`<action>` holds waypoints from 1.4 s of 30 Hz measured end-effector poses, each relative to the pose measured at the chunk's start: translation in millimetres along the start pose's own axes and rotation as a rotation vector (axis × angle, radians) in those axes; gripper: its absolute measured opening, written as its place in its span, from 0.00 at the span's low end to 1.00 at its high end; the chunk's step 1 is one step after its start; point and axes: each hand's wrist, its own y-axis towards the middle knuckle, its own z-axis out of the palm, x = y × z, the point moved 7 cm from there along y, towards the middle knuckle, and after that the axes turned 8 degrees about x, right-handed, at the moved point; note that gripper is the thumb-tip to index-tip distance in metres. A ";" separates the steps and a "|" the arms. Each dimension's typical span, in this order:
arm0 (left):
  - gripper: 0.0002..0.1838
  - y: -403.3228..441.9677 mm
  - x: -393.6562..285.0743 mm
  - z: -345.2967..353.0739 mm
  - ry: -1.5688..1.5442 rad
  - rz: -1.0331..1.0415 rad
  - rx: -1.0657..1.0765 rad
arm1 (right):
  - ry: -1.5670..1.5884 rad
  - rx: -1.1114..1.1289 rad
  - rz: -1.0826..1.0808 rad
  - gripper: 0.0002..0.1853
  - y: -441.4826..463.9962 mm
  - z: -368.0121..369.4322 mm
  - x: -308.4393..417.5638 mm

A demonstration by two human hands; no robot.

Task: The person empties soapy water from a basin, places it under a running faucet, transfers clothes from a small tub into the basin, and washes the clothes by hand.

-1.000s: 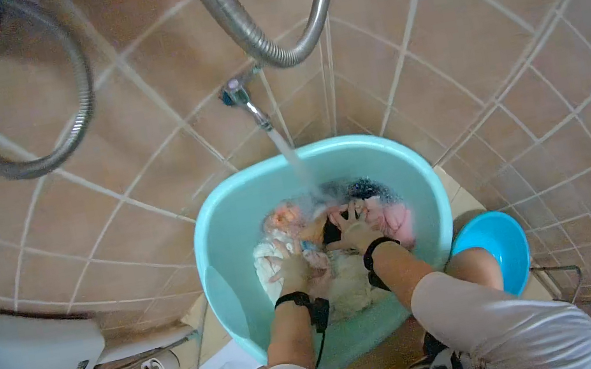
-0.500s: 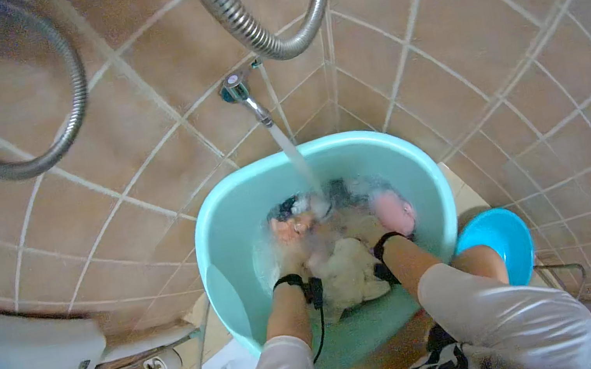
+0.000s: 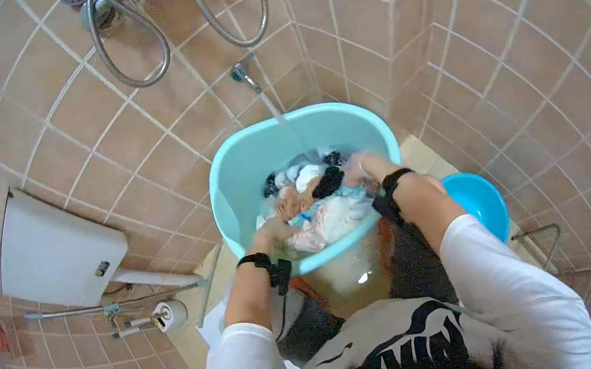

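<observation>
A pale turquoise tub (image 3: 229, 188) cradles white, black, orange-tan and pink laundry (image 3: 333, 219) beside a brighter blue basin (image 3: 483, 208), against beige-brown tiles (image 3: 354, 24) gridded in whitish lines; black lettering marks a white shirt (image 3: 342, 358).

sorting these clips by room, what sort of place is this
Most likely a bathroom: a shower hose hangs on the tiled wall, a toilet roll is at the left, and a tap runs into a big tub.
</observation>
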 end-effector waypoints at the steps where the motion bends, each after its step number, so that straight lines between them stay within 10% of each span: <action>1: 0.36 0.7 7.4 -2.3 -0.004 0.004 -0.004 | 0.268 0.018 0.030 0.15 -45.5 -27.3 3.8; 2: 0.36 8.1 23.0 6.8 0.035 0.051 0.111 | 0.623 0.033 -0.008 0.12 -68.1 -40.6 5.2; 5: 0.36 -59.1 -22.1 -11.5 -0.067 -0.048 0.129 | 0.352 -0.280 -0.220 0.08 -61.3 -111.7 10.6; 7: 0.35 -95.3 -44.8 -22.2 -0.210 -0.189 0.035 | 0.887 -0.341 -0.276 0.09 -122.0 -144.7 27.2; 15: 0.33 -146.7 -127.3 -12.3 -0.430 0.109 -0.089 | 1.296 -0.399 -0.811 0.10 -200.3 -226.4 72.1; 25: 0.21 -121.9 -154.4 -1.6 -0.951 0.315 -0.210 | 1.366 -0.132 -0.875 0.07 -241.7 -207.1 156.7; 27: 0.19 -91.5 -140.5 -1.5 -1.019 0.369 -0.143 | 1.388 -0.390 -0.633 0.07 -229.0 -201.2 133.4; 31: 0.21 -48.1 -54.3 -15.5 -0.902 0.132 -0.127 | 0.815 -0.648 -0.235 0.07 -126.1 -205.1 40.9; 35: 0.28 -17.2 18.8 -32.8 -0.685 -0.109 -0.244 | 0.034 -0.134 0.217 0.13 -83.3 -138.1 29.8; 37: 0.31 -0.4 34.8 -27.3 -0.529 -0.159 -0.276 | 0.099 0.126 0.072 0.14 11.8 -51.8 7.6; 38: 0.33 8.5 34.0 -11.2 -0.375 -0.219 -0.232 | -0.178 -0.147 -0.319 0.17 24.2 -21.5 15.7; 39: 0.35 17.5 30.2 6.2 -0.219 -0.273 -0.186 | -0.042 -0.097 0.006 0.19 38.7 -4.3 25.5; 42: 0.38 31.3 13.8 28.9 -0.136 -0.467 -0.192 | -0.106 0.117 -0.171 0.27 63.3 81.3 60.0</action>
